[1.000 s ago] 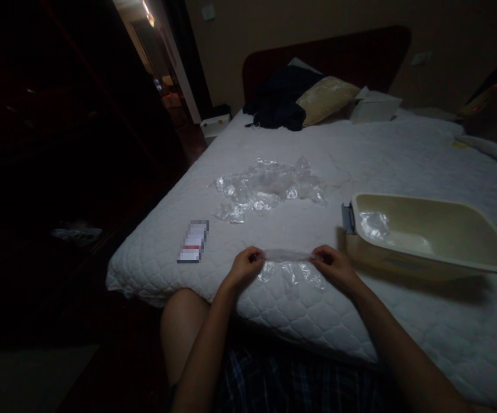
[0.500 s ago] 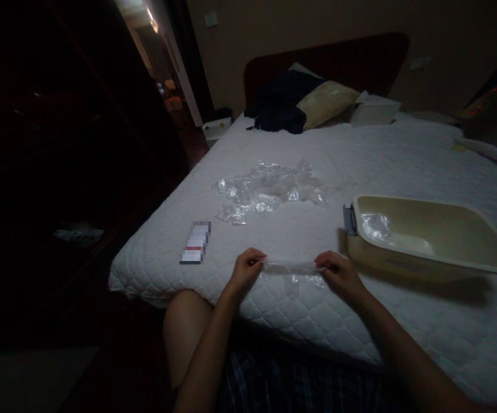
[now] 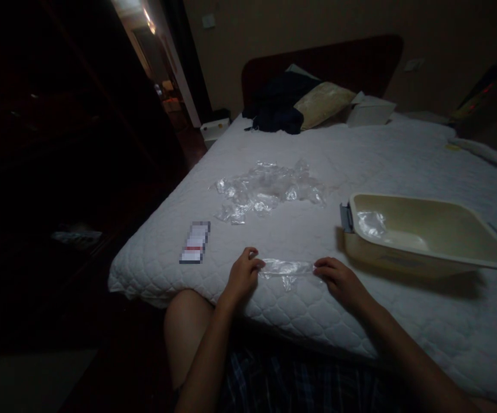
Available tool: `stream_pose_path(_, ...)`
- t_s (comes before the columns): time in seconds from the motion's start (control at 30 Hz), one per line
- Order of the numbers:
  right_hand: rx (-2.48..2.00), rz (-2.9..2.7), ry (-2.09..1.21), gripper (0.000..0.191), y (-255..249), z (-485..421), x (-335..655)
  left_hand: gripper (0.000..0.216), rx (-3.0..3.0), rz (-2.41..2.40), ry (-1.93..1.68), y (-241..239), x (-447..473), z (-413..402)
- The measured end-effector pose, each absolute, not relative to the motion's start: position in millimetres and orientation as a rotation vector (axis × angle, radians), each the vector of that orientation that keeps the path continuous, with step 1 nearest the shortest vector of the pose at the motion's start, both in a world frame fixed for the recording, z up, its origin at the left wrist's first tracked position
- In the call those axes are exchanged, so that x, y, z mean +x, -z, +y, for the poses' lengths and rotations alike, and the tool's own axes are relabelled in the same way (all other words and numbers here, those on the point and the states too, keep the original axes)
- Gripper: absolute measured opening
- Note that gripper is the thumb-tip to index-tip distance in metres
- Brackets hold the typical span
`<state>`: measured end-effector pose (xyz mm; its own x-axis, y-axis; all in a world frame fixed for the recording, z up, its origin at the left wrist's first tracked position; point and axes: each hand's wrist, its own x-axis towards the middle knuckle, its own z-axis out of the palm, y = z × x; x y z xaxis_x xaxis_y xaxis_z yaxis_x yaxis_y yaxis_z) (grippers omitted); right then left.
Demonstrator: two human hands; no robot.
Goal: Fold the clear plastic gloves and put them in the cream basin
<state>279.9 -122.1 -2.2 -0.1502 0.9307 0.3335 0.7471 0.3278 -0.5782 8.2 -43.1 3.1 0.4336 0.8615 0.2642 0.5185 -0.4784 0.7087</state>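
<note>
A clear plastic bag, folded into a narrow strip, stretches between my hands at the near edge of the bed; a small flap hangs down from its middle. My left hand has its left end between thumb and fingers, the index finger raised and curled. At the other end, the fingertips of my right hand pinch the strip. Beyond them lies a loose spread of crumpled clear plastic bags. To the right stands a cream plastic bin with a clear folded bag inside.
A phone with a blurred screen lies left of my hands on the quilted white bed. Dark cloth, a beige pillow and a white box sit by the headboard. The room is dim.
The plastic strip has turned over and now lies flatter and shinier, with less hanging beneath it. My left index finger has lifted back from it. The view has shifted slightly.
</note>
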Motion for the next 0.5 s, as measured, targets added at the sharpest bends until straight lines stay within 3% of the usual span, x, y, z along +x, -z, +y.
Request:
stream_pose_path(0.2, -1.501, -1.934, -0.377, 0.022, -4, -124, 276, 0.030, 1.943, 1.185, -1.037, -2, 10, -41)
stream_pose_path(0.33, -1.493, -1.835, -0.386, 0.020, -13, -124, 274, 0.017, 1.632, 1.138, -1.196, -7, 10, -38)
stream_pose_path(0.5, -1.426, -1.432, -0.656, 0.017, -31, -117, 248, 0.018, 1.107, 0.847, -0.890, -24, 12, -47)
